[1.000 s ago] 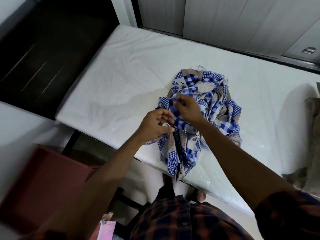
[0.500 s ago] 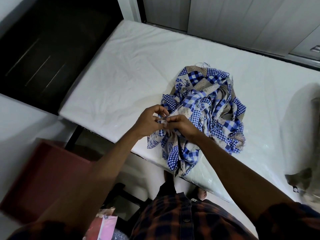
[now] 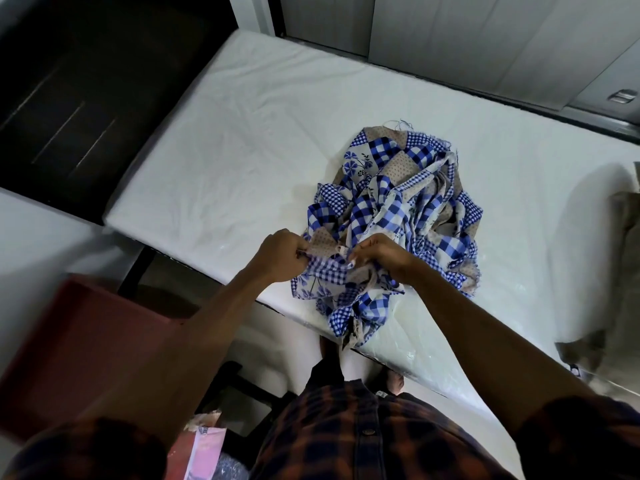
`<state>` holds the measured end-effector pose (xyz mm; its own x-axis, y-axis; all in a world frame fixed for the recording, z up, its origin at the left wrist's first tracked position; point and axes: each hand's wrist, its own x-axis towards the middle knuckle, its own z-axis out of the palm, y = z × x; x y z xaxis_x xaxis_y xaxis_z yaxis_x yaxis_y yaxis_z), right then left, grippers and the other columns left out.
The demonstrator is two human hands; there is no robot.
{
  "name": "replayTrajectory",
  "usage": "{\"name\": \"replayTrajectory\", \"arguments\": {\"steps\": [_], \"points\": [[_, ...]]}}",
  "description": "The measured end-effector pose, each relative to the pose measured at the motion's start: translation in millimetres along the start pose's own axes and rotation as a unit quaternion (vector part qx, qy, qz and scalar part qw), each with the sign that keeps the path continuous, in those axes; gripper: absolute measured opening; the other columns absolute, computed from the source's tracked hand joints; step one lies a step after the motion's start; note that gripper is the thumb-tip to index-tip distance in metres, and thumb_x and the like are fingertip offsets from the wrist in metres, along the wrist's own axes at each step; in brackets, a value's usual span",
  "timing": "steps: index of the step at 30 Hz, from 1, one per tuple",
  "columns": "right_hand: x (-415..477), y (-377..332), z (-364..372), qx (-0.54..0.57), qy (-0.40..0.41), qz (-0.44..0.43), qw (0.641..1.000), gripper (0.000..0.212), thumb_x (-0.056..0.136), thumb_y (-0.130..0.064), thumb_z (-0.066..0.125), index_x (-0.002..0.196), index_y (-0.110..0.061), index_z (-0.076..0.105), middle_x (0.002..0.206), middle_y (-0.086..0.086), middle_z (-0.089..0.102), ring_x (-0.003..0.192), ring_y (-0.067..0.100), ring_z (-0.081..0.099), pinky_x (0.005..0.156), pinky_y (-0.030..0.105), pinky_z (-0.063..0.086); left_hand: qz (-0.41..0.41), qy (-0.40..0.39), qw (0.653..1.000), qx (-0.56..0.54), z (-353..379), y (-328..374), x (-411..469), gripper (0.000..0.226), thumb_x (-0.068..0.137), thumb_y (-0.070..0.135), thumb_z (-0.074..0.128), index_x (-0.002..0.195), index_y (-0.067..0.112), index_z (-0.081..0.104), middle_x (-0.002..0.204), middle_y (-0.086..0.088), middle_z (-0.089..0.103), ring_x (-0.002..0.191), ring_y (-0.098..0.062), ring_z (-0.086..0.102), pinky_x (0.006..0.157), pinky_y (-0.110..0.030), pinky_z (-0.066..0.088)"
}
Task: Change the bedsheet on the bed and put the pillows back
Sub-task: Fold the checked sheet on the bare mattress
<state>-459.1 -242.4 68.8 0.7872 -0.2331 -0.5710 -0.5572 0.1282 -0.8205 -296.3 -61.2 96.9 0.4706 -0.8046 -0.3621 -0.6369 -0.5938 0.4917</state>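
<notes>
Head view: the left hand point(image 3: 282, 255) and right hand point(image 3: 379, 252), fingers curled tight, each pinch the near edge of the one bedsheet point(image 3: 398, 202). It is a crumpled blue-checked floral patchwork cloth, heaped from centre toward 1 o'clock on the smooth white mattress point(image 3: 242, 150). One red box point(image 3: 86, 341) sits at 8 o'clock.

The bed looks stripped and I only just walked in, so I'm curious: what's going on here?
A person stands beside the white mattress, handling a blue-and-white patchwork bedsheet. The left hand and the right hand both pinch its near edge, close together. The sheet lies in a crumpled heap on the mattress, a bit hanging over the near side, not yet spread out. A beige cloth thing sits at the right edge; whether it is a pillow I cannot tell.
</notes>
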Motion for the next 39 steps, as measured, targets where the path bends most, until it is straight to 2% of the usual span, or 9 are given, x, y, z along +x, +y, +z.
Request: {"name": "replayTrajectory", "arguments": {"steps": [3, 7, 11, 16, 21, 24, 27, 33, 39], "points": [[-1, 1, 0, -0.072, 0.024, -0.053, 0.996, 0.014, 0.082, -0.015, 0.079, 0.095, -0.009, 0.081, 0.095, 0.013, 0.077, 0.078, 0.026, 0.071, 0.069, 0.038, 0.051, -0.022, -0.005, 0.995, -0.094, 4, 10, -2, 0.023, 0.08, 0.003, 0.064, 0.085, 0.017, 0.081, 0.078, -0.002, 0.075, 0.054, -0.013, 0.06, 0.054, -0.021, 0.045], [-5, -14, 5, -0.07, 0.051, -0.116, 0.989, 0.04, 0.082, -0.02, 0.082, 0.121, -0.019, 0.071, 0.085, -0.025, 0.072, 0.079, -0.011, 0.066, 0.076, 0.015, 0.047, -0.039, 0.042, 0.982, -0.179, 7, 18, -1, 0.021, 0.084, 0.006, 0.068, 0.088, 0.023, 0.08, 0.076, 0.001, 0.074, 0.057, -0.007, 0.061, 0.056, -0.019, 0.045], [-5, -27, 24, -0.08, 0.061, -0.158, 0.982, 0.058, 0.071, -0.048, 0.085, 0.121, -0.02, 0.074, 0.117, -0.006, 0.073, 0.11, 0.005, 0.066, 0.099, 0.037, 0.052, -0.037, 0.05, 0.96, -0.274, 7, 22, 0, 0.012, 0.085, 0.004, 0.074, 0.091, 0.014, 0.078, 0.077, 0.005, 0.073, 0.066, 0.004, 0.063, 0.064, -0.019, 0.052], [-3, -24, 32, -0.025, 0.038, -0.167, 0.985, 0.028, 0.079, -0.034, 0.083, 0.094, -0.011, 0.08, 0.084, 0.007, 0.077, 0.079, 0.024, 0.073, 0.079, 0.037, 0.058, -0.08, 0.042, 0.92, -0.382, 9, 27, -3, 0.011, 0.086, 0.001, 0.072, 0.094, 0.009, 0.075, 0.073, 0.009, 0.07, 0.066, 0.005, 0.064, 0.063, -0.013, 0.047], [-4, 6, 17, 0.028, 0.111, -0.096, 0.989, 0.062, 0.096, -0.044, 0.063, 0.046, -0.014, 0.042, 0.047, 0.009, 0.038, 0.044, 0.019, 0.037, 0.06, 0.033, 0.039, -0.1, 0.022, 0.884, -0.457, 14, 22, -4, 0.007, 0.094, 0.018, 0.068, 0.09, 0.018, 0.072, 0.073, 0.007, 0.064, 0.072, -0.01, 0.055, 0.071, -0.026, 0.044], [-3, 20, 3, -0.106, 0.165, -0.1, 0.976, 0.045, 0.102, -0.031, 0.057, 0.061, -0.016, 0.065, 0.057, 0.008, 0.057, 0.047, 0.012, 0.042, 0.057, 0.03, 0.041, -0.087, 0.009, 0.889, -0.449, 19, 28, -3, 0.008, 0.096, 0.016, 0.064, 0.098, 0.013, 0.072, 0.082, 0.007, 0.065, 0.078, -0.006, 0.055, 0.069, -0.017, 0.045], [-6, 20, -16, -0.196, 0.277, -0.07, 0.938, 0.026, 0.099, -0.013, 0.056, 0.115, -0.014, 0.076, 0.098, 0.011, 0.077, 0.052, 0.01, 0.055, 0.049, 0.017, 0.04, -0.065, 0.001, 0.908, -0.414, 22, 33, -3, 0.018, 0.095, 0.018, 0.067, 0.109, 0.007, 0.073, 0.099, 0.0, 0.068, 0.086, -0.006, 0.058, 0.075, -0.015, 0.046], [-9, -8, -27, -0.102, 0.379, -0.118, 0.912, 0.024, 0.098, -0.016, 0.062, 0.117, -0.019, 0.075, 0.092, 0.008, 0.078, 0.07, 0.036, 0.067, 0.057, 0.042, 0.056, -0.016, -0.052, 0.905, -0.422, 19, 49, -1, 0.009, 0.094, 0.007, 0.066, 0.1, 0.009, 0.072, 0.088, 0.001, 0.068, 0.081, -0.001, 0.062, 0.077, -0.017, 0.049], [-9, -23, -19, -0.087, 0.331, -0.175, 0.923, 0.035, 0.101, -0.012, 0.056, 0.135, -0.018, 0.064, 0.08, 0.001, 0.071, 0.05, 0.007, 0.055, 0.049, 0.029, 0.045, -0.033, -0.037, 0.887, -0.46, 19, 57, 5, 0.007, 0.095, 0.012, 0.065, 0.094, 0.017, 0.07, 0.089, 0.008, 0.069, 0.085, 0.002, 0.064, 0.08, -0.017, 0.049]]}}
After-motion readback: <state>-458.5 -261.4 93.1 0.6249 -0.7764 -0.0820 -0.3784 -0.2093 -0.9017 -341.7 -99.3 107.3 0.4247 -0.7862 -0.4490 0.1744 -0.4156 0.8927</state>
